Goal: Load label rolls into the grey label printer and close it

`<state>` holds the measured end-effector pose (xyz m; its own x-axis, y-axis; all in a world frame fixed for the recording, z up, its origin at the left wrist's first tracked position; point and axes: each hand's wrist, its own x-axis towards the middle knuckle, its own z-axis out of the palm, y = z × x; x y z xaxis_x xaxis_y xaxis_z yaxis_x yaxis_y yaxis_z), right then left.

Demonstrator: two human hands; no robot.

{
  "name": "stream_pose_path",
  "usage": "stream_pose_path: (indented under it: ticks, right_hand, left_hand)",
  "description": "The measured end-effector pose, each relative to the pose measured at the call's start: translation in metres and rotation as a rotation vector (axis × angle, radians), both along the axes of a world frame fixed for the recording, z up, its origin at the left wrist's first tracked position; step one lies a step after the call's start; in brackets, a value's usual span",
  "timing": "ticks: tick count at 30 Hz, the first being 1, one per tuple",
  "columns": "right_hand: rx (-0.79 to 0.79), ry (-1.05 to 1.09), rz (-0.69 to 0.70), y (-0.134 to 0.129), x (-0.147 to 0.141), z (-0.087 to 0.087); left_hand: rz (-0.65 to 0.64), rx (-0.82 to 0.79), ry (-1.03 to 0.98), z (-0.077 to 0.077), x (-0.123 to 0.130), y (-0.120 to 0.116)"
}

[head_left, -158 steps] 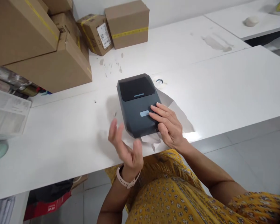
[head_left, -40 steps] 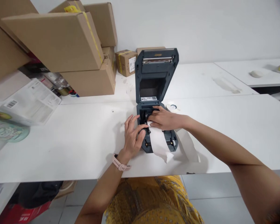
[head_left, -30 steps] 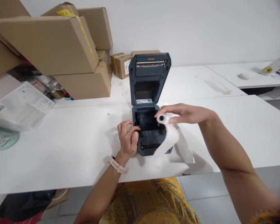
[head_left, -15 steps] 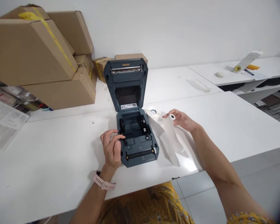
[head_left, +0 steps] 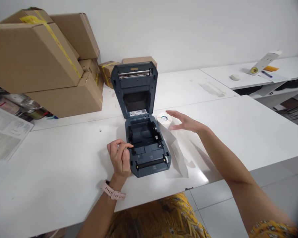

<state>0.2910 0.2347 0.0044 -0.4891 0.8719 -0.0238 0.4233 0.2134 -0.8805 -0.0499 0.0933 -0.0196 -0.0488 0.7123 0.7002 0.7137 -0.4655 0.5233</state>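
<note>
A dark grey label printer (head_left: pixel 149 155) stands on the white table with its lid (head_left: pixel 136 86) raised. Inside, its roll bay shows nothing loaded, and a black roller (head_left: pixel 151 163) crosses the front. My left hand (head_left: pixel 119 157) is curled at the printer's left side, fingertips resting on its inner edge. Close to the printer's right side, a white label roll (head_left: pixel 164 119) lies with its round face up, a loose strip (head_left: pixel 180 160) trailing toward the table's front. My right hand (head_left: pixel 182 121) is beside this roll, thumb and fingers apart around its right edge.
Cardboard boxes (head_left: pixel 64 96) are stacked at the left and back. A printed sheet in plastic (head_left: pixel 7 135) lies at the far left. On the right-hand table are a small white roll (head_left: pixel 235 77), a yellow tape roll (head_left: pixel 253 70) and a blue pen (head_left: pixel 266 74).
My right hand has moved left and slightly up, from a small dark-cored roll to the label roll. That small roll no longer shows. My left hand stays at the printer.
</note>
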Motion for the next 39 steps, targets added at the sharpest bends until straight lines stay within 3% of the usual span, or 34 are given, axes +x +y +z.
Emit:
stream_pose_path:
  ticks: [6,11,15,17,19,22,25,30,34,39]
  right_hand:
    - [-0.039,-0.005,-0.050,0.021,-0.028,0.011]
    - [0.045,0.180,-0.142,-0.002,-0.029,0.048]
    - [0.024,0.232,0.039,-0.028,-0.062,0.088]
    - [0.093,0.106,0.165,-0.033,-0.087,0.101]
    - [0.211,-0.153,0.260,-0.031,-0.111,0.106]
    - [0.330,-0.575,0.351,-0.025,-0.136,0.102]
    - [0.390,-0.731,0.395,-0.020,-0.148,0.090]
    - [0.385,-0.781,0.498,-0.012,-0.155,0.070]
    - [0.411,-0.787,0.490,-0.012,-0.155,0.061]
    - [0.683,-0.554,0.411,-0.052,-0.130,0.059]
  left_hand:
    - [0.035,0.011,-0.034,-0.002,0.003,-0.001]
    - [0.032,0.019,-0.068,-0.002,0.006,-0.002]
    - [0.022,0.025,-0.070,-0.002,0.007,-0.002]
    - [0.018,0.030,-0.073,-0.003,0.007,-0.001]
    - [0.022,0.027,-0.069,-0.003,0.006,-0.001]
    - [0.033,0.012,-0.046,-0.004,0.005,-0.002]
    - [0.031,0.005,-0.053,-0.004,0.006,-0.003]
    - [0.030,0.004,-0.060,-0.004,0.006,-0.002]
    - [0.021,-0.010,-0.057,-0.004,0.005,-0.003]
    - [0.025,-0.022,-0.063,-0.001,0.005,-0.004]
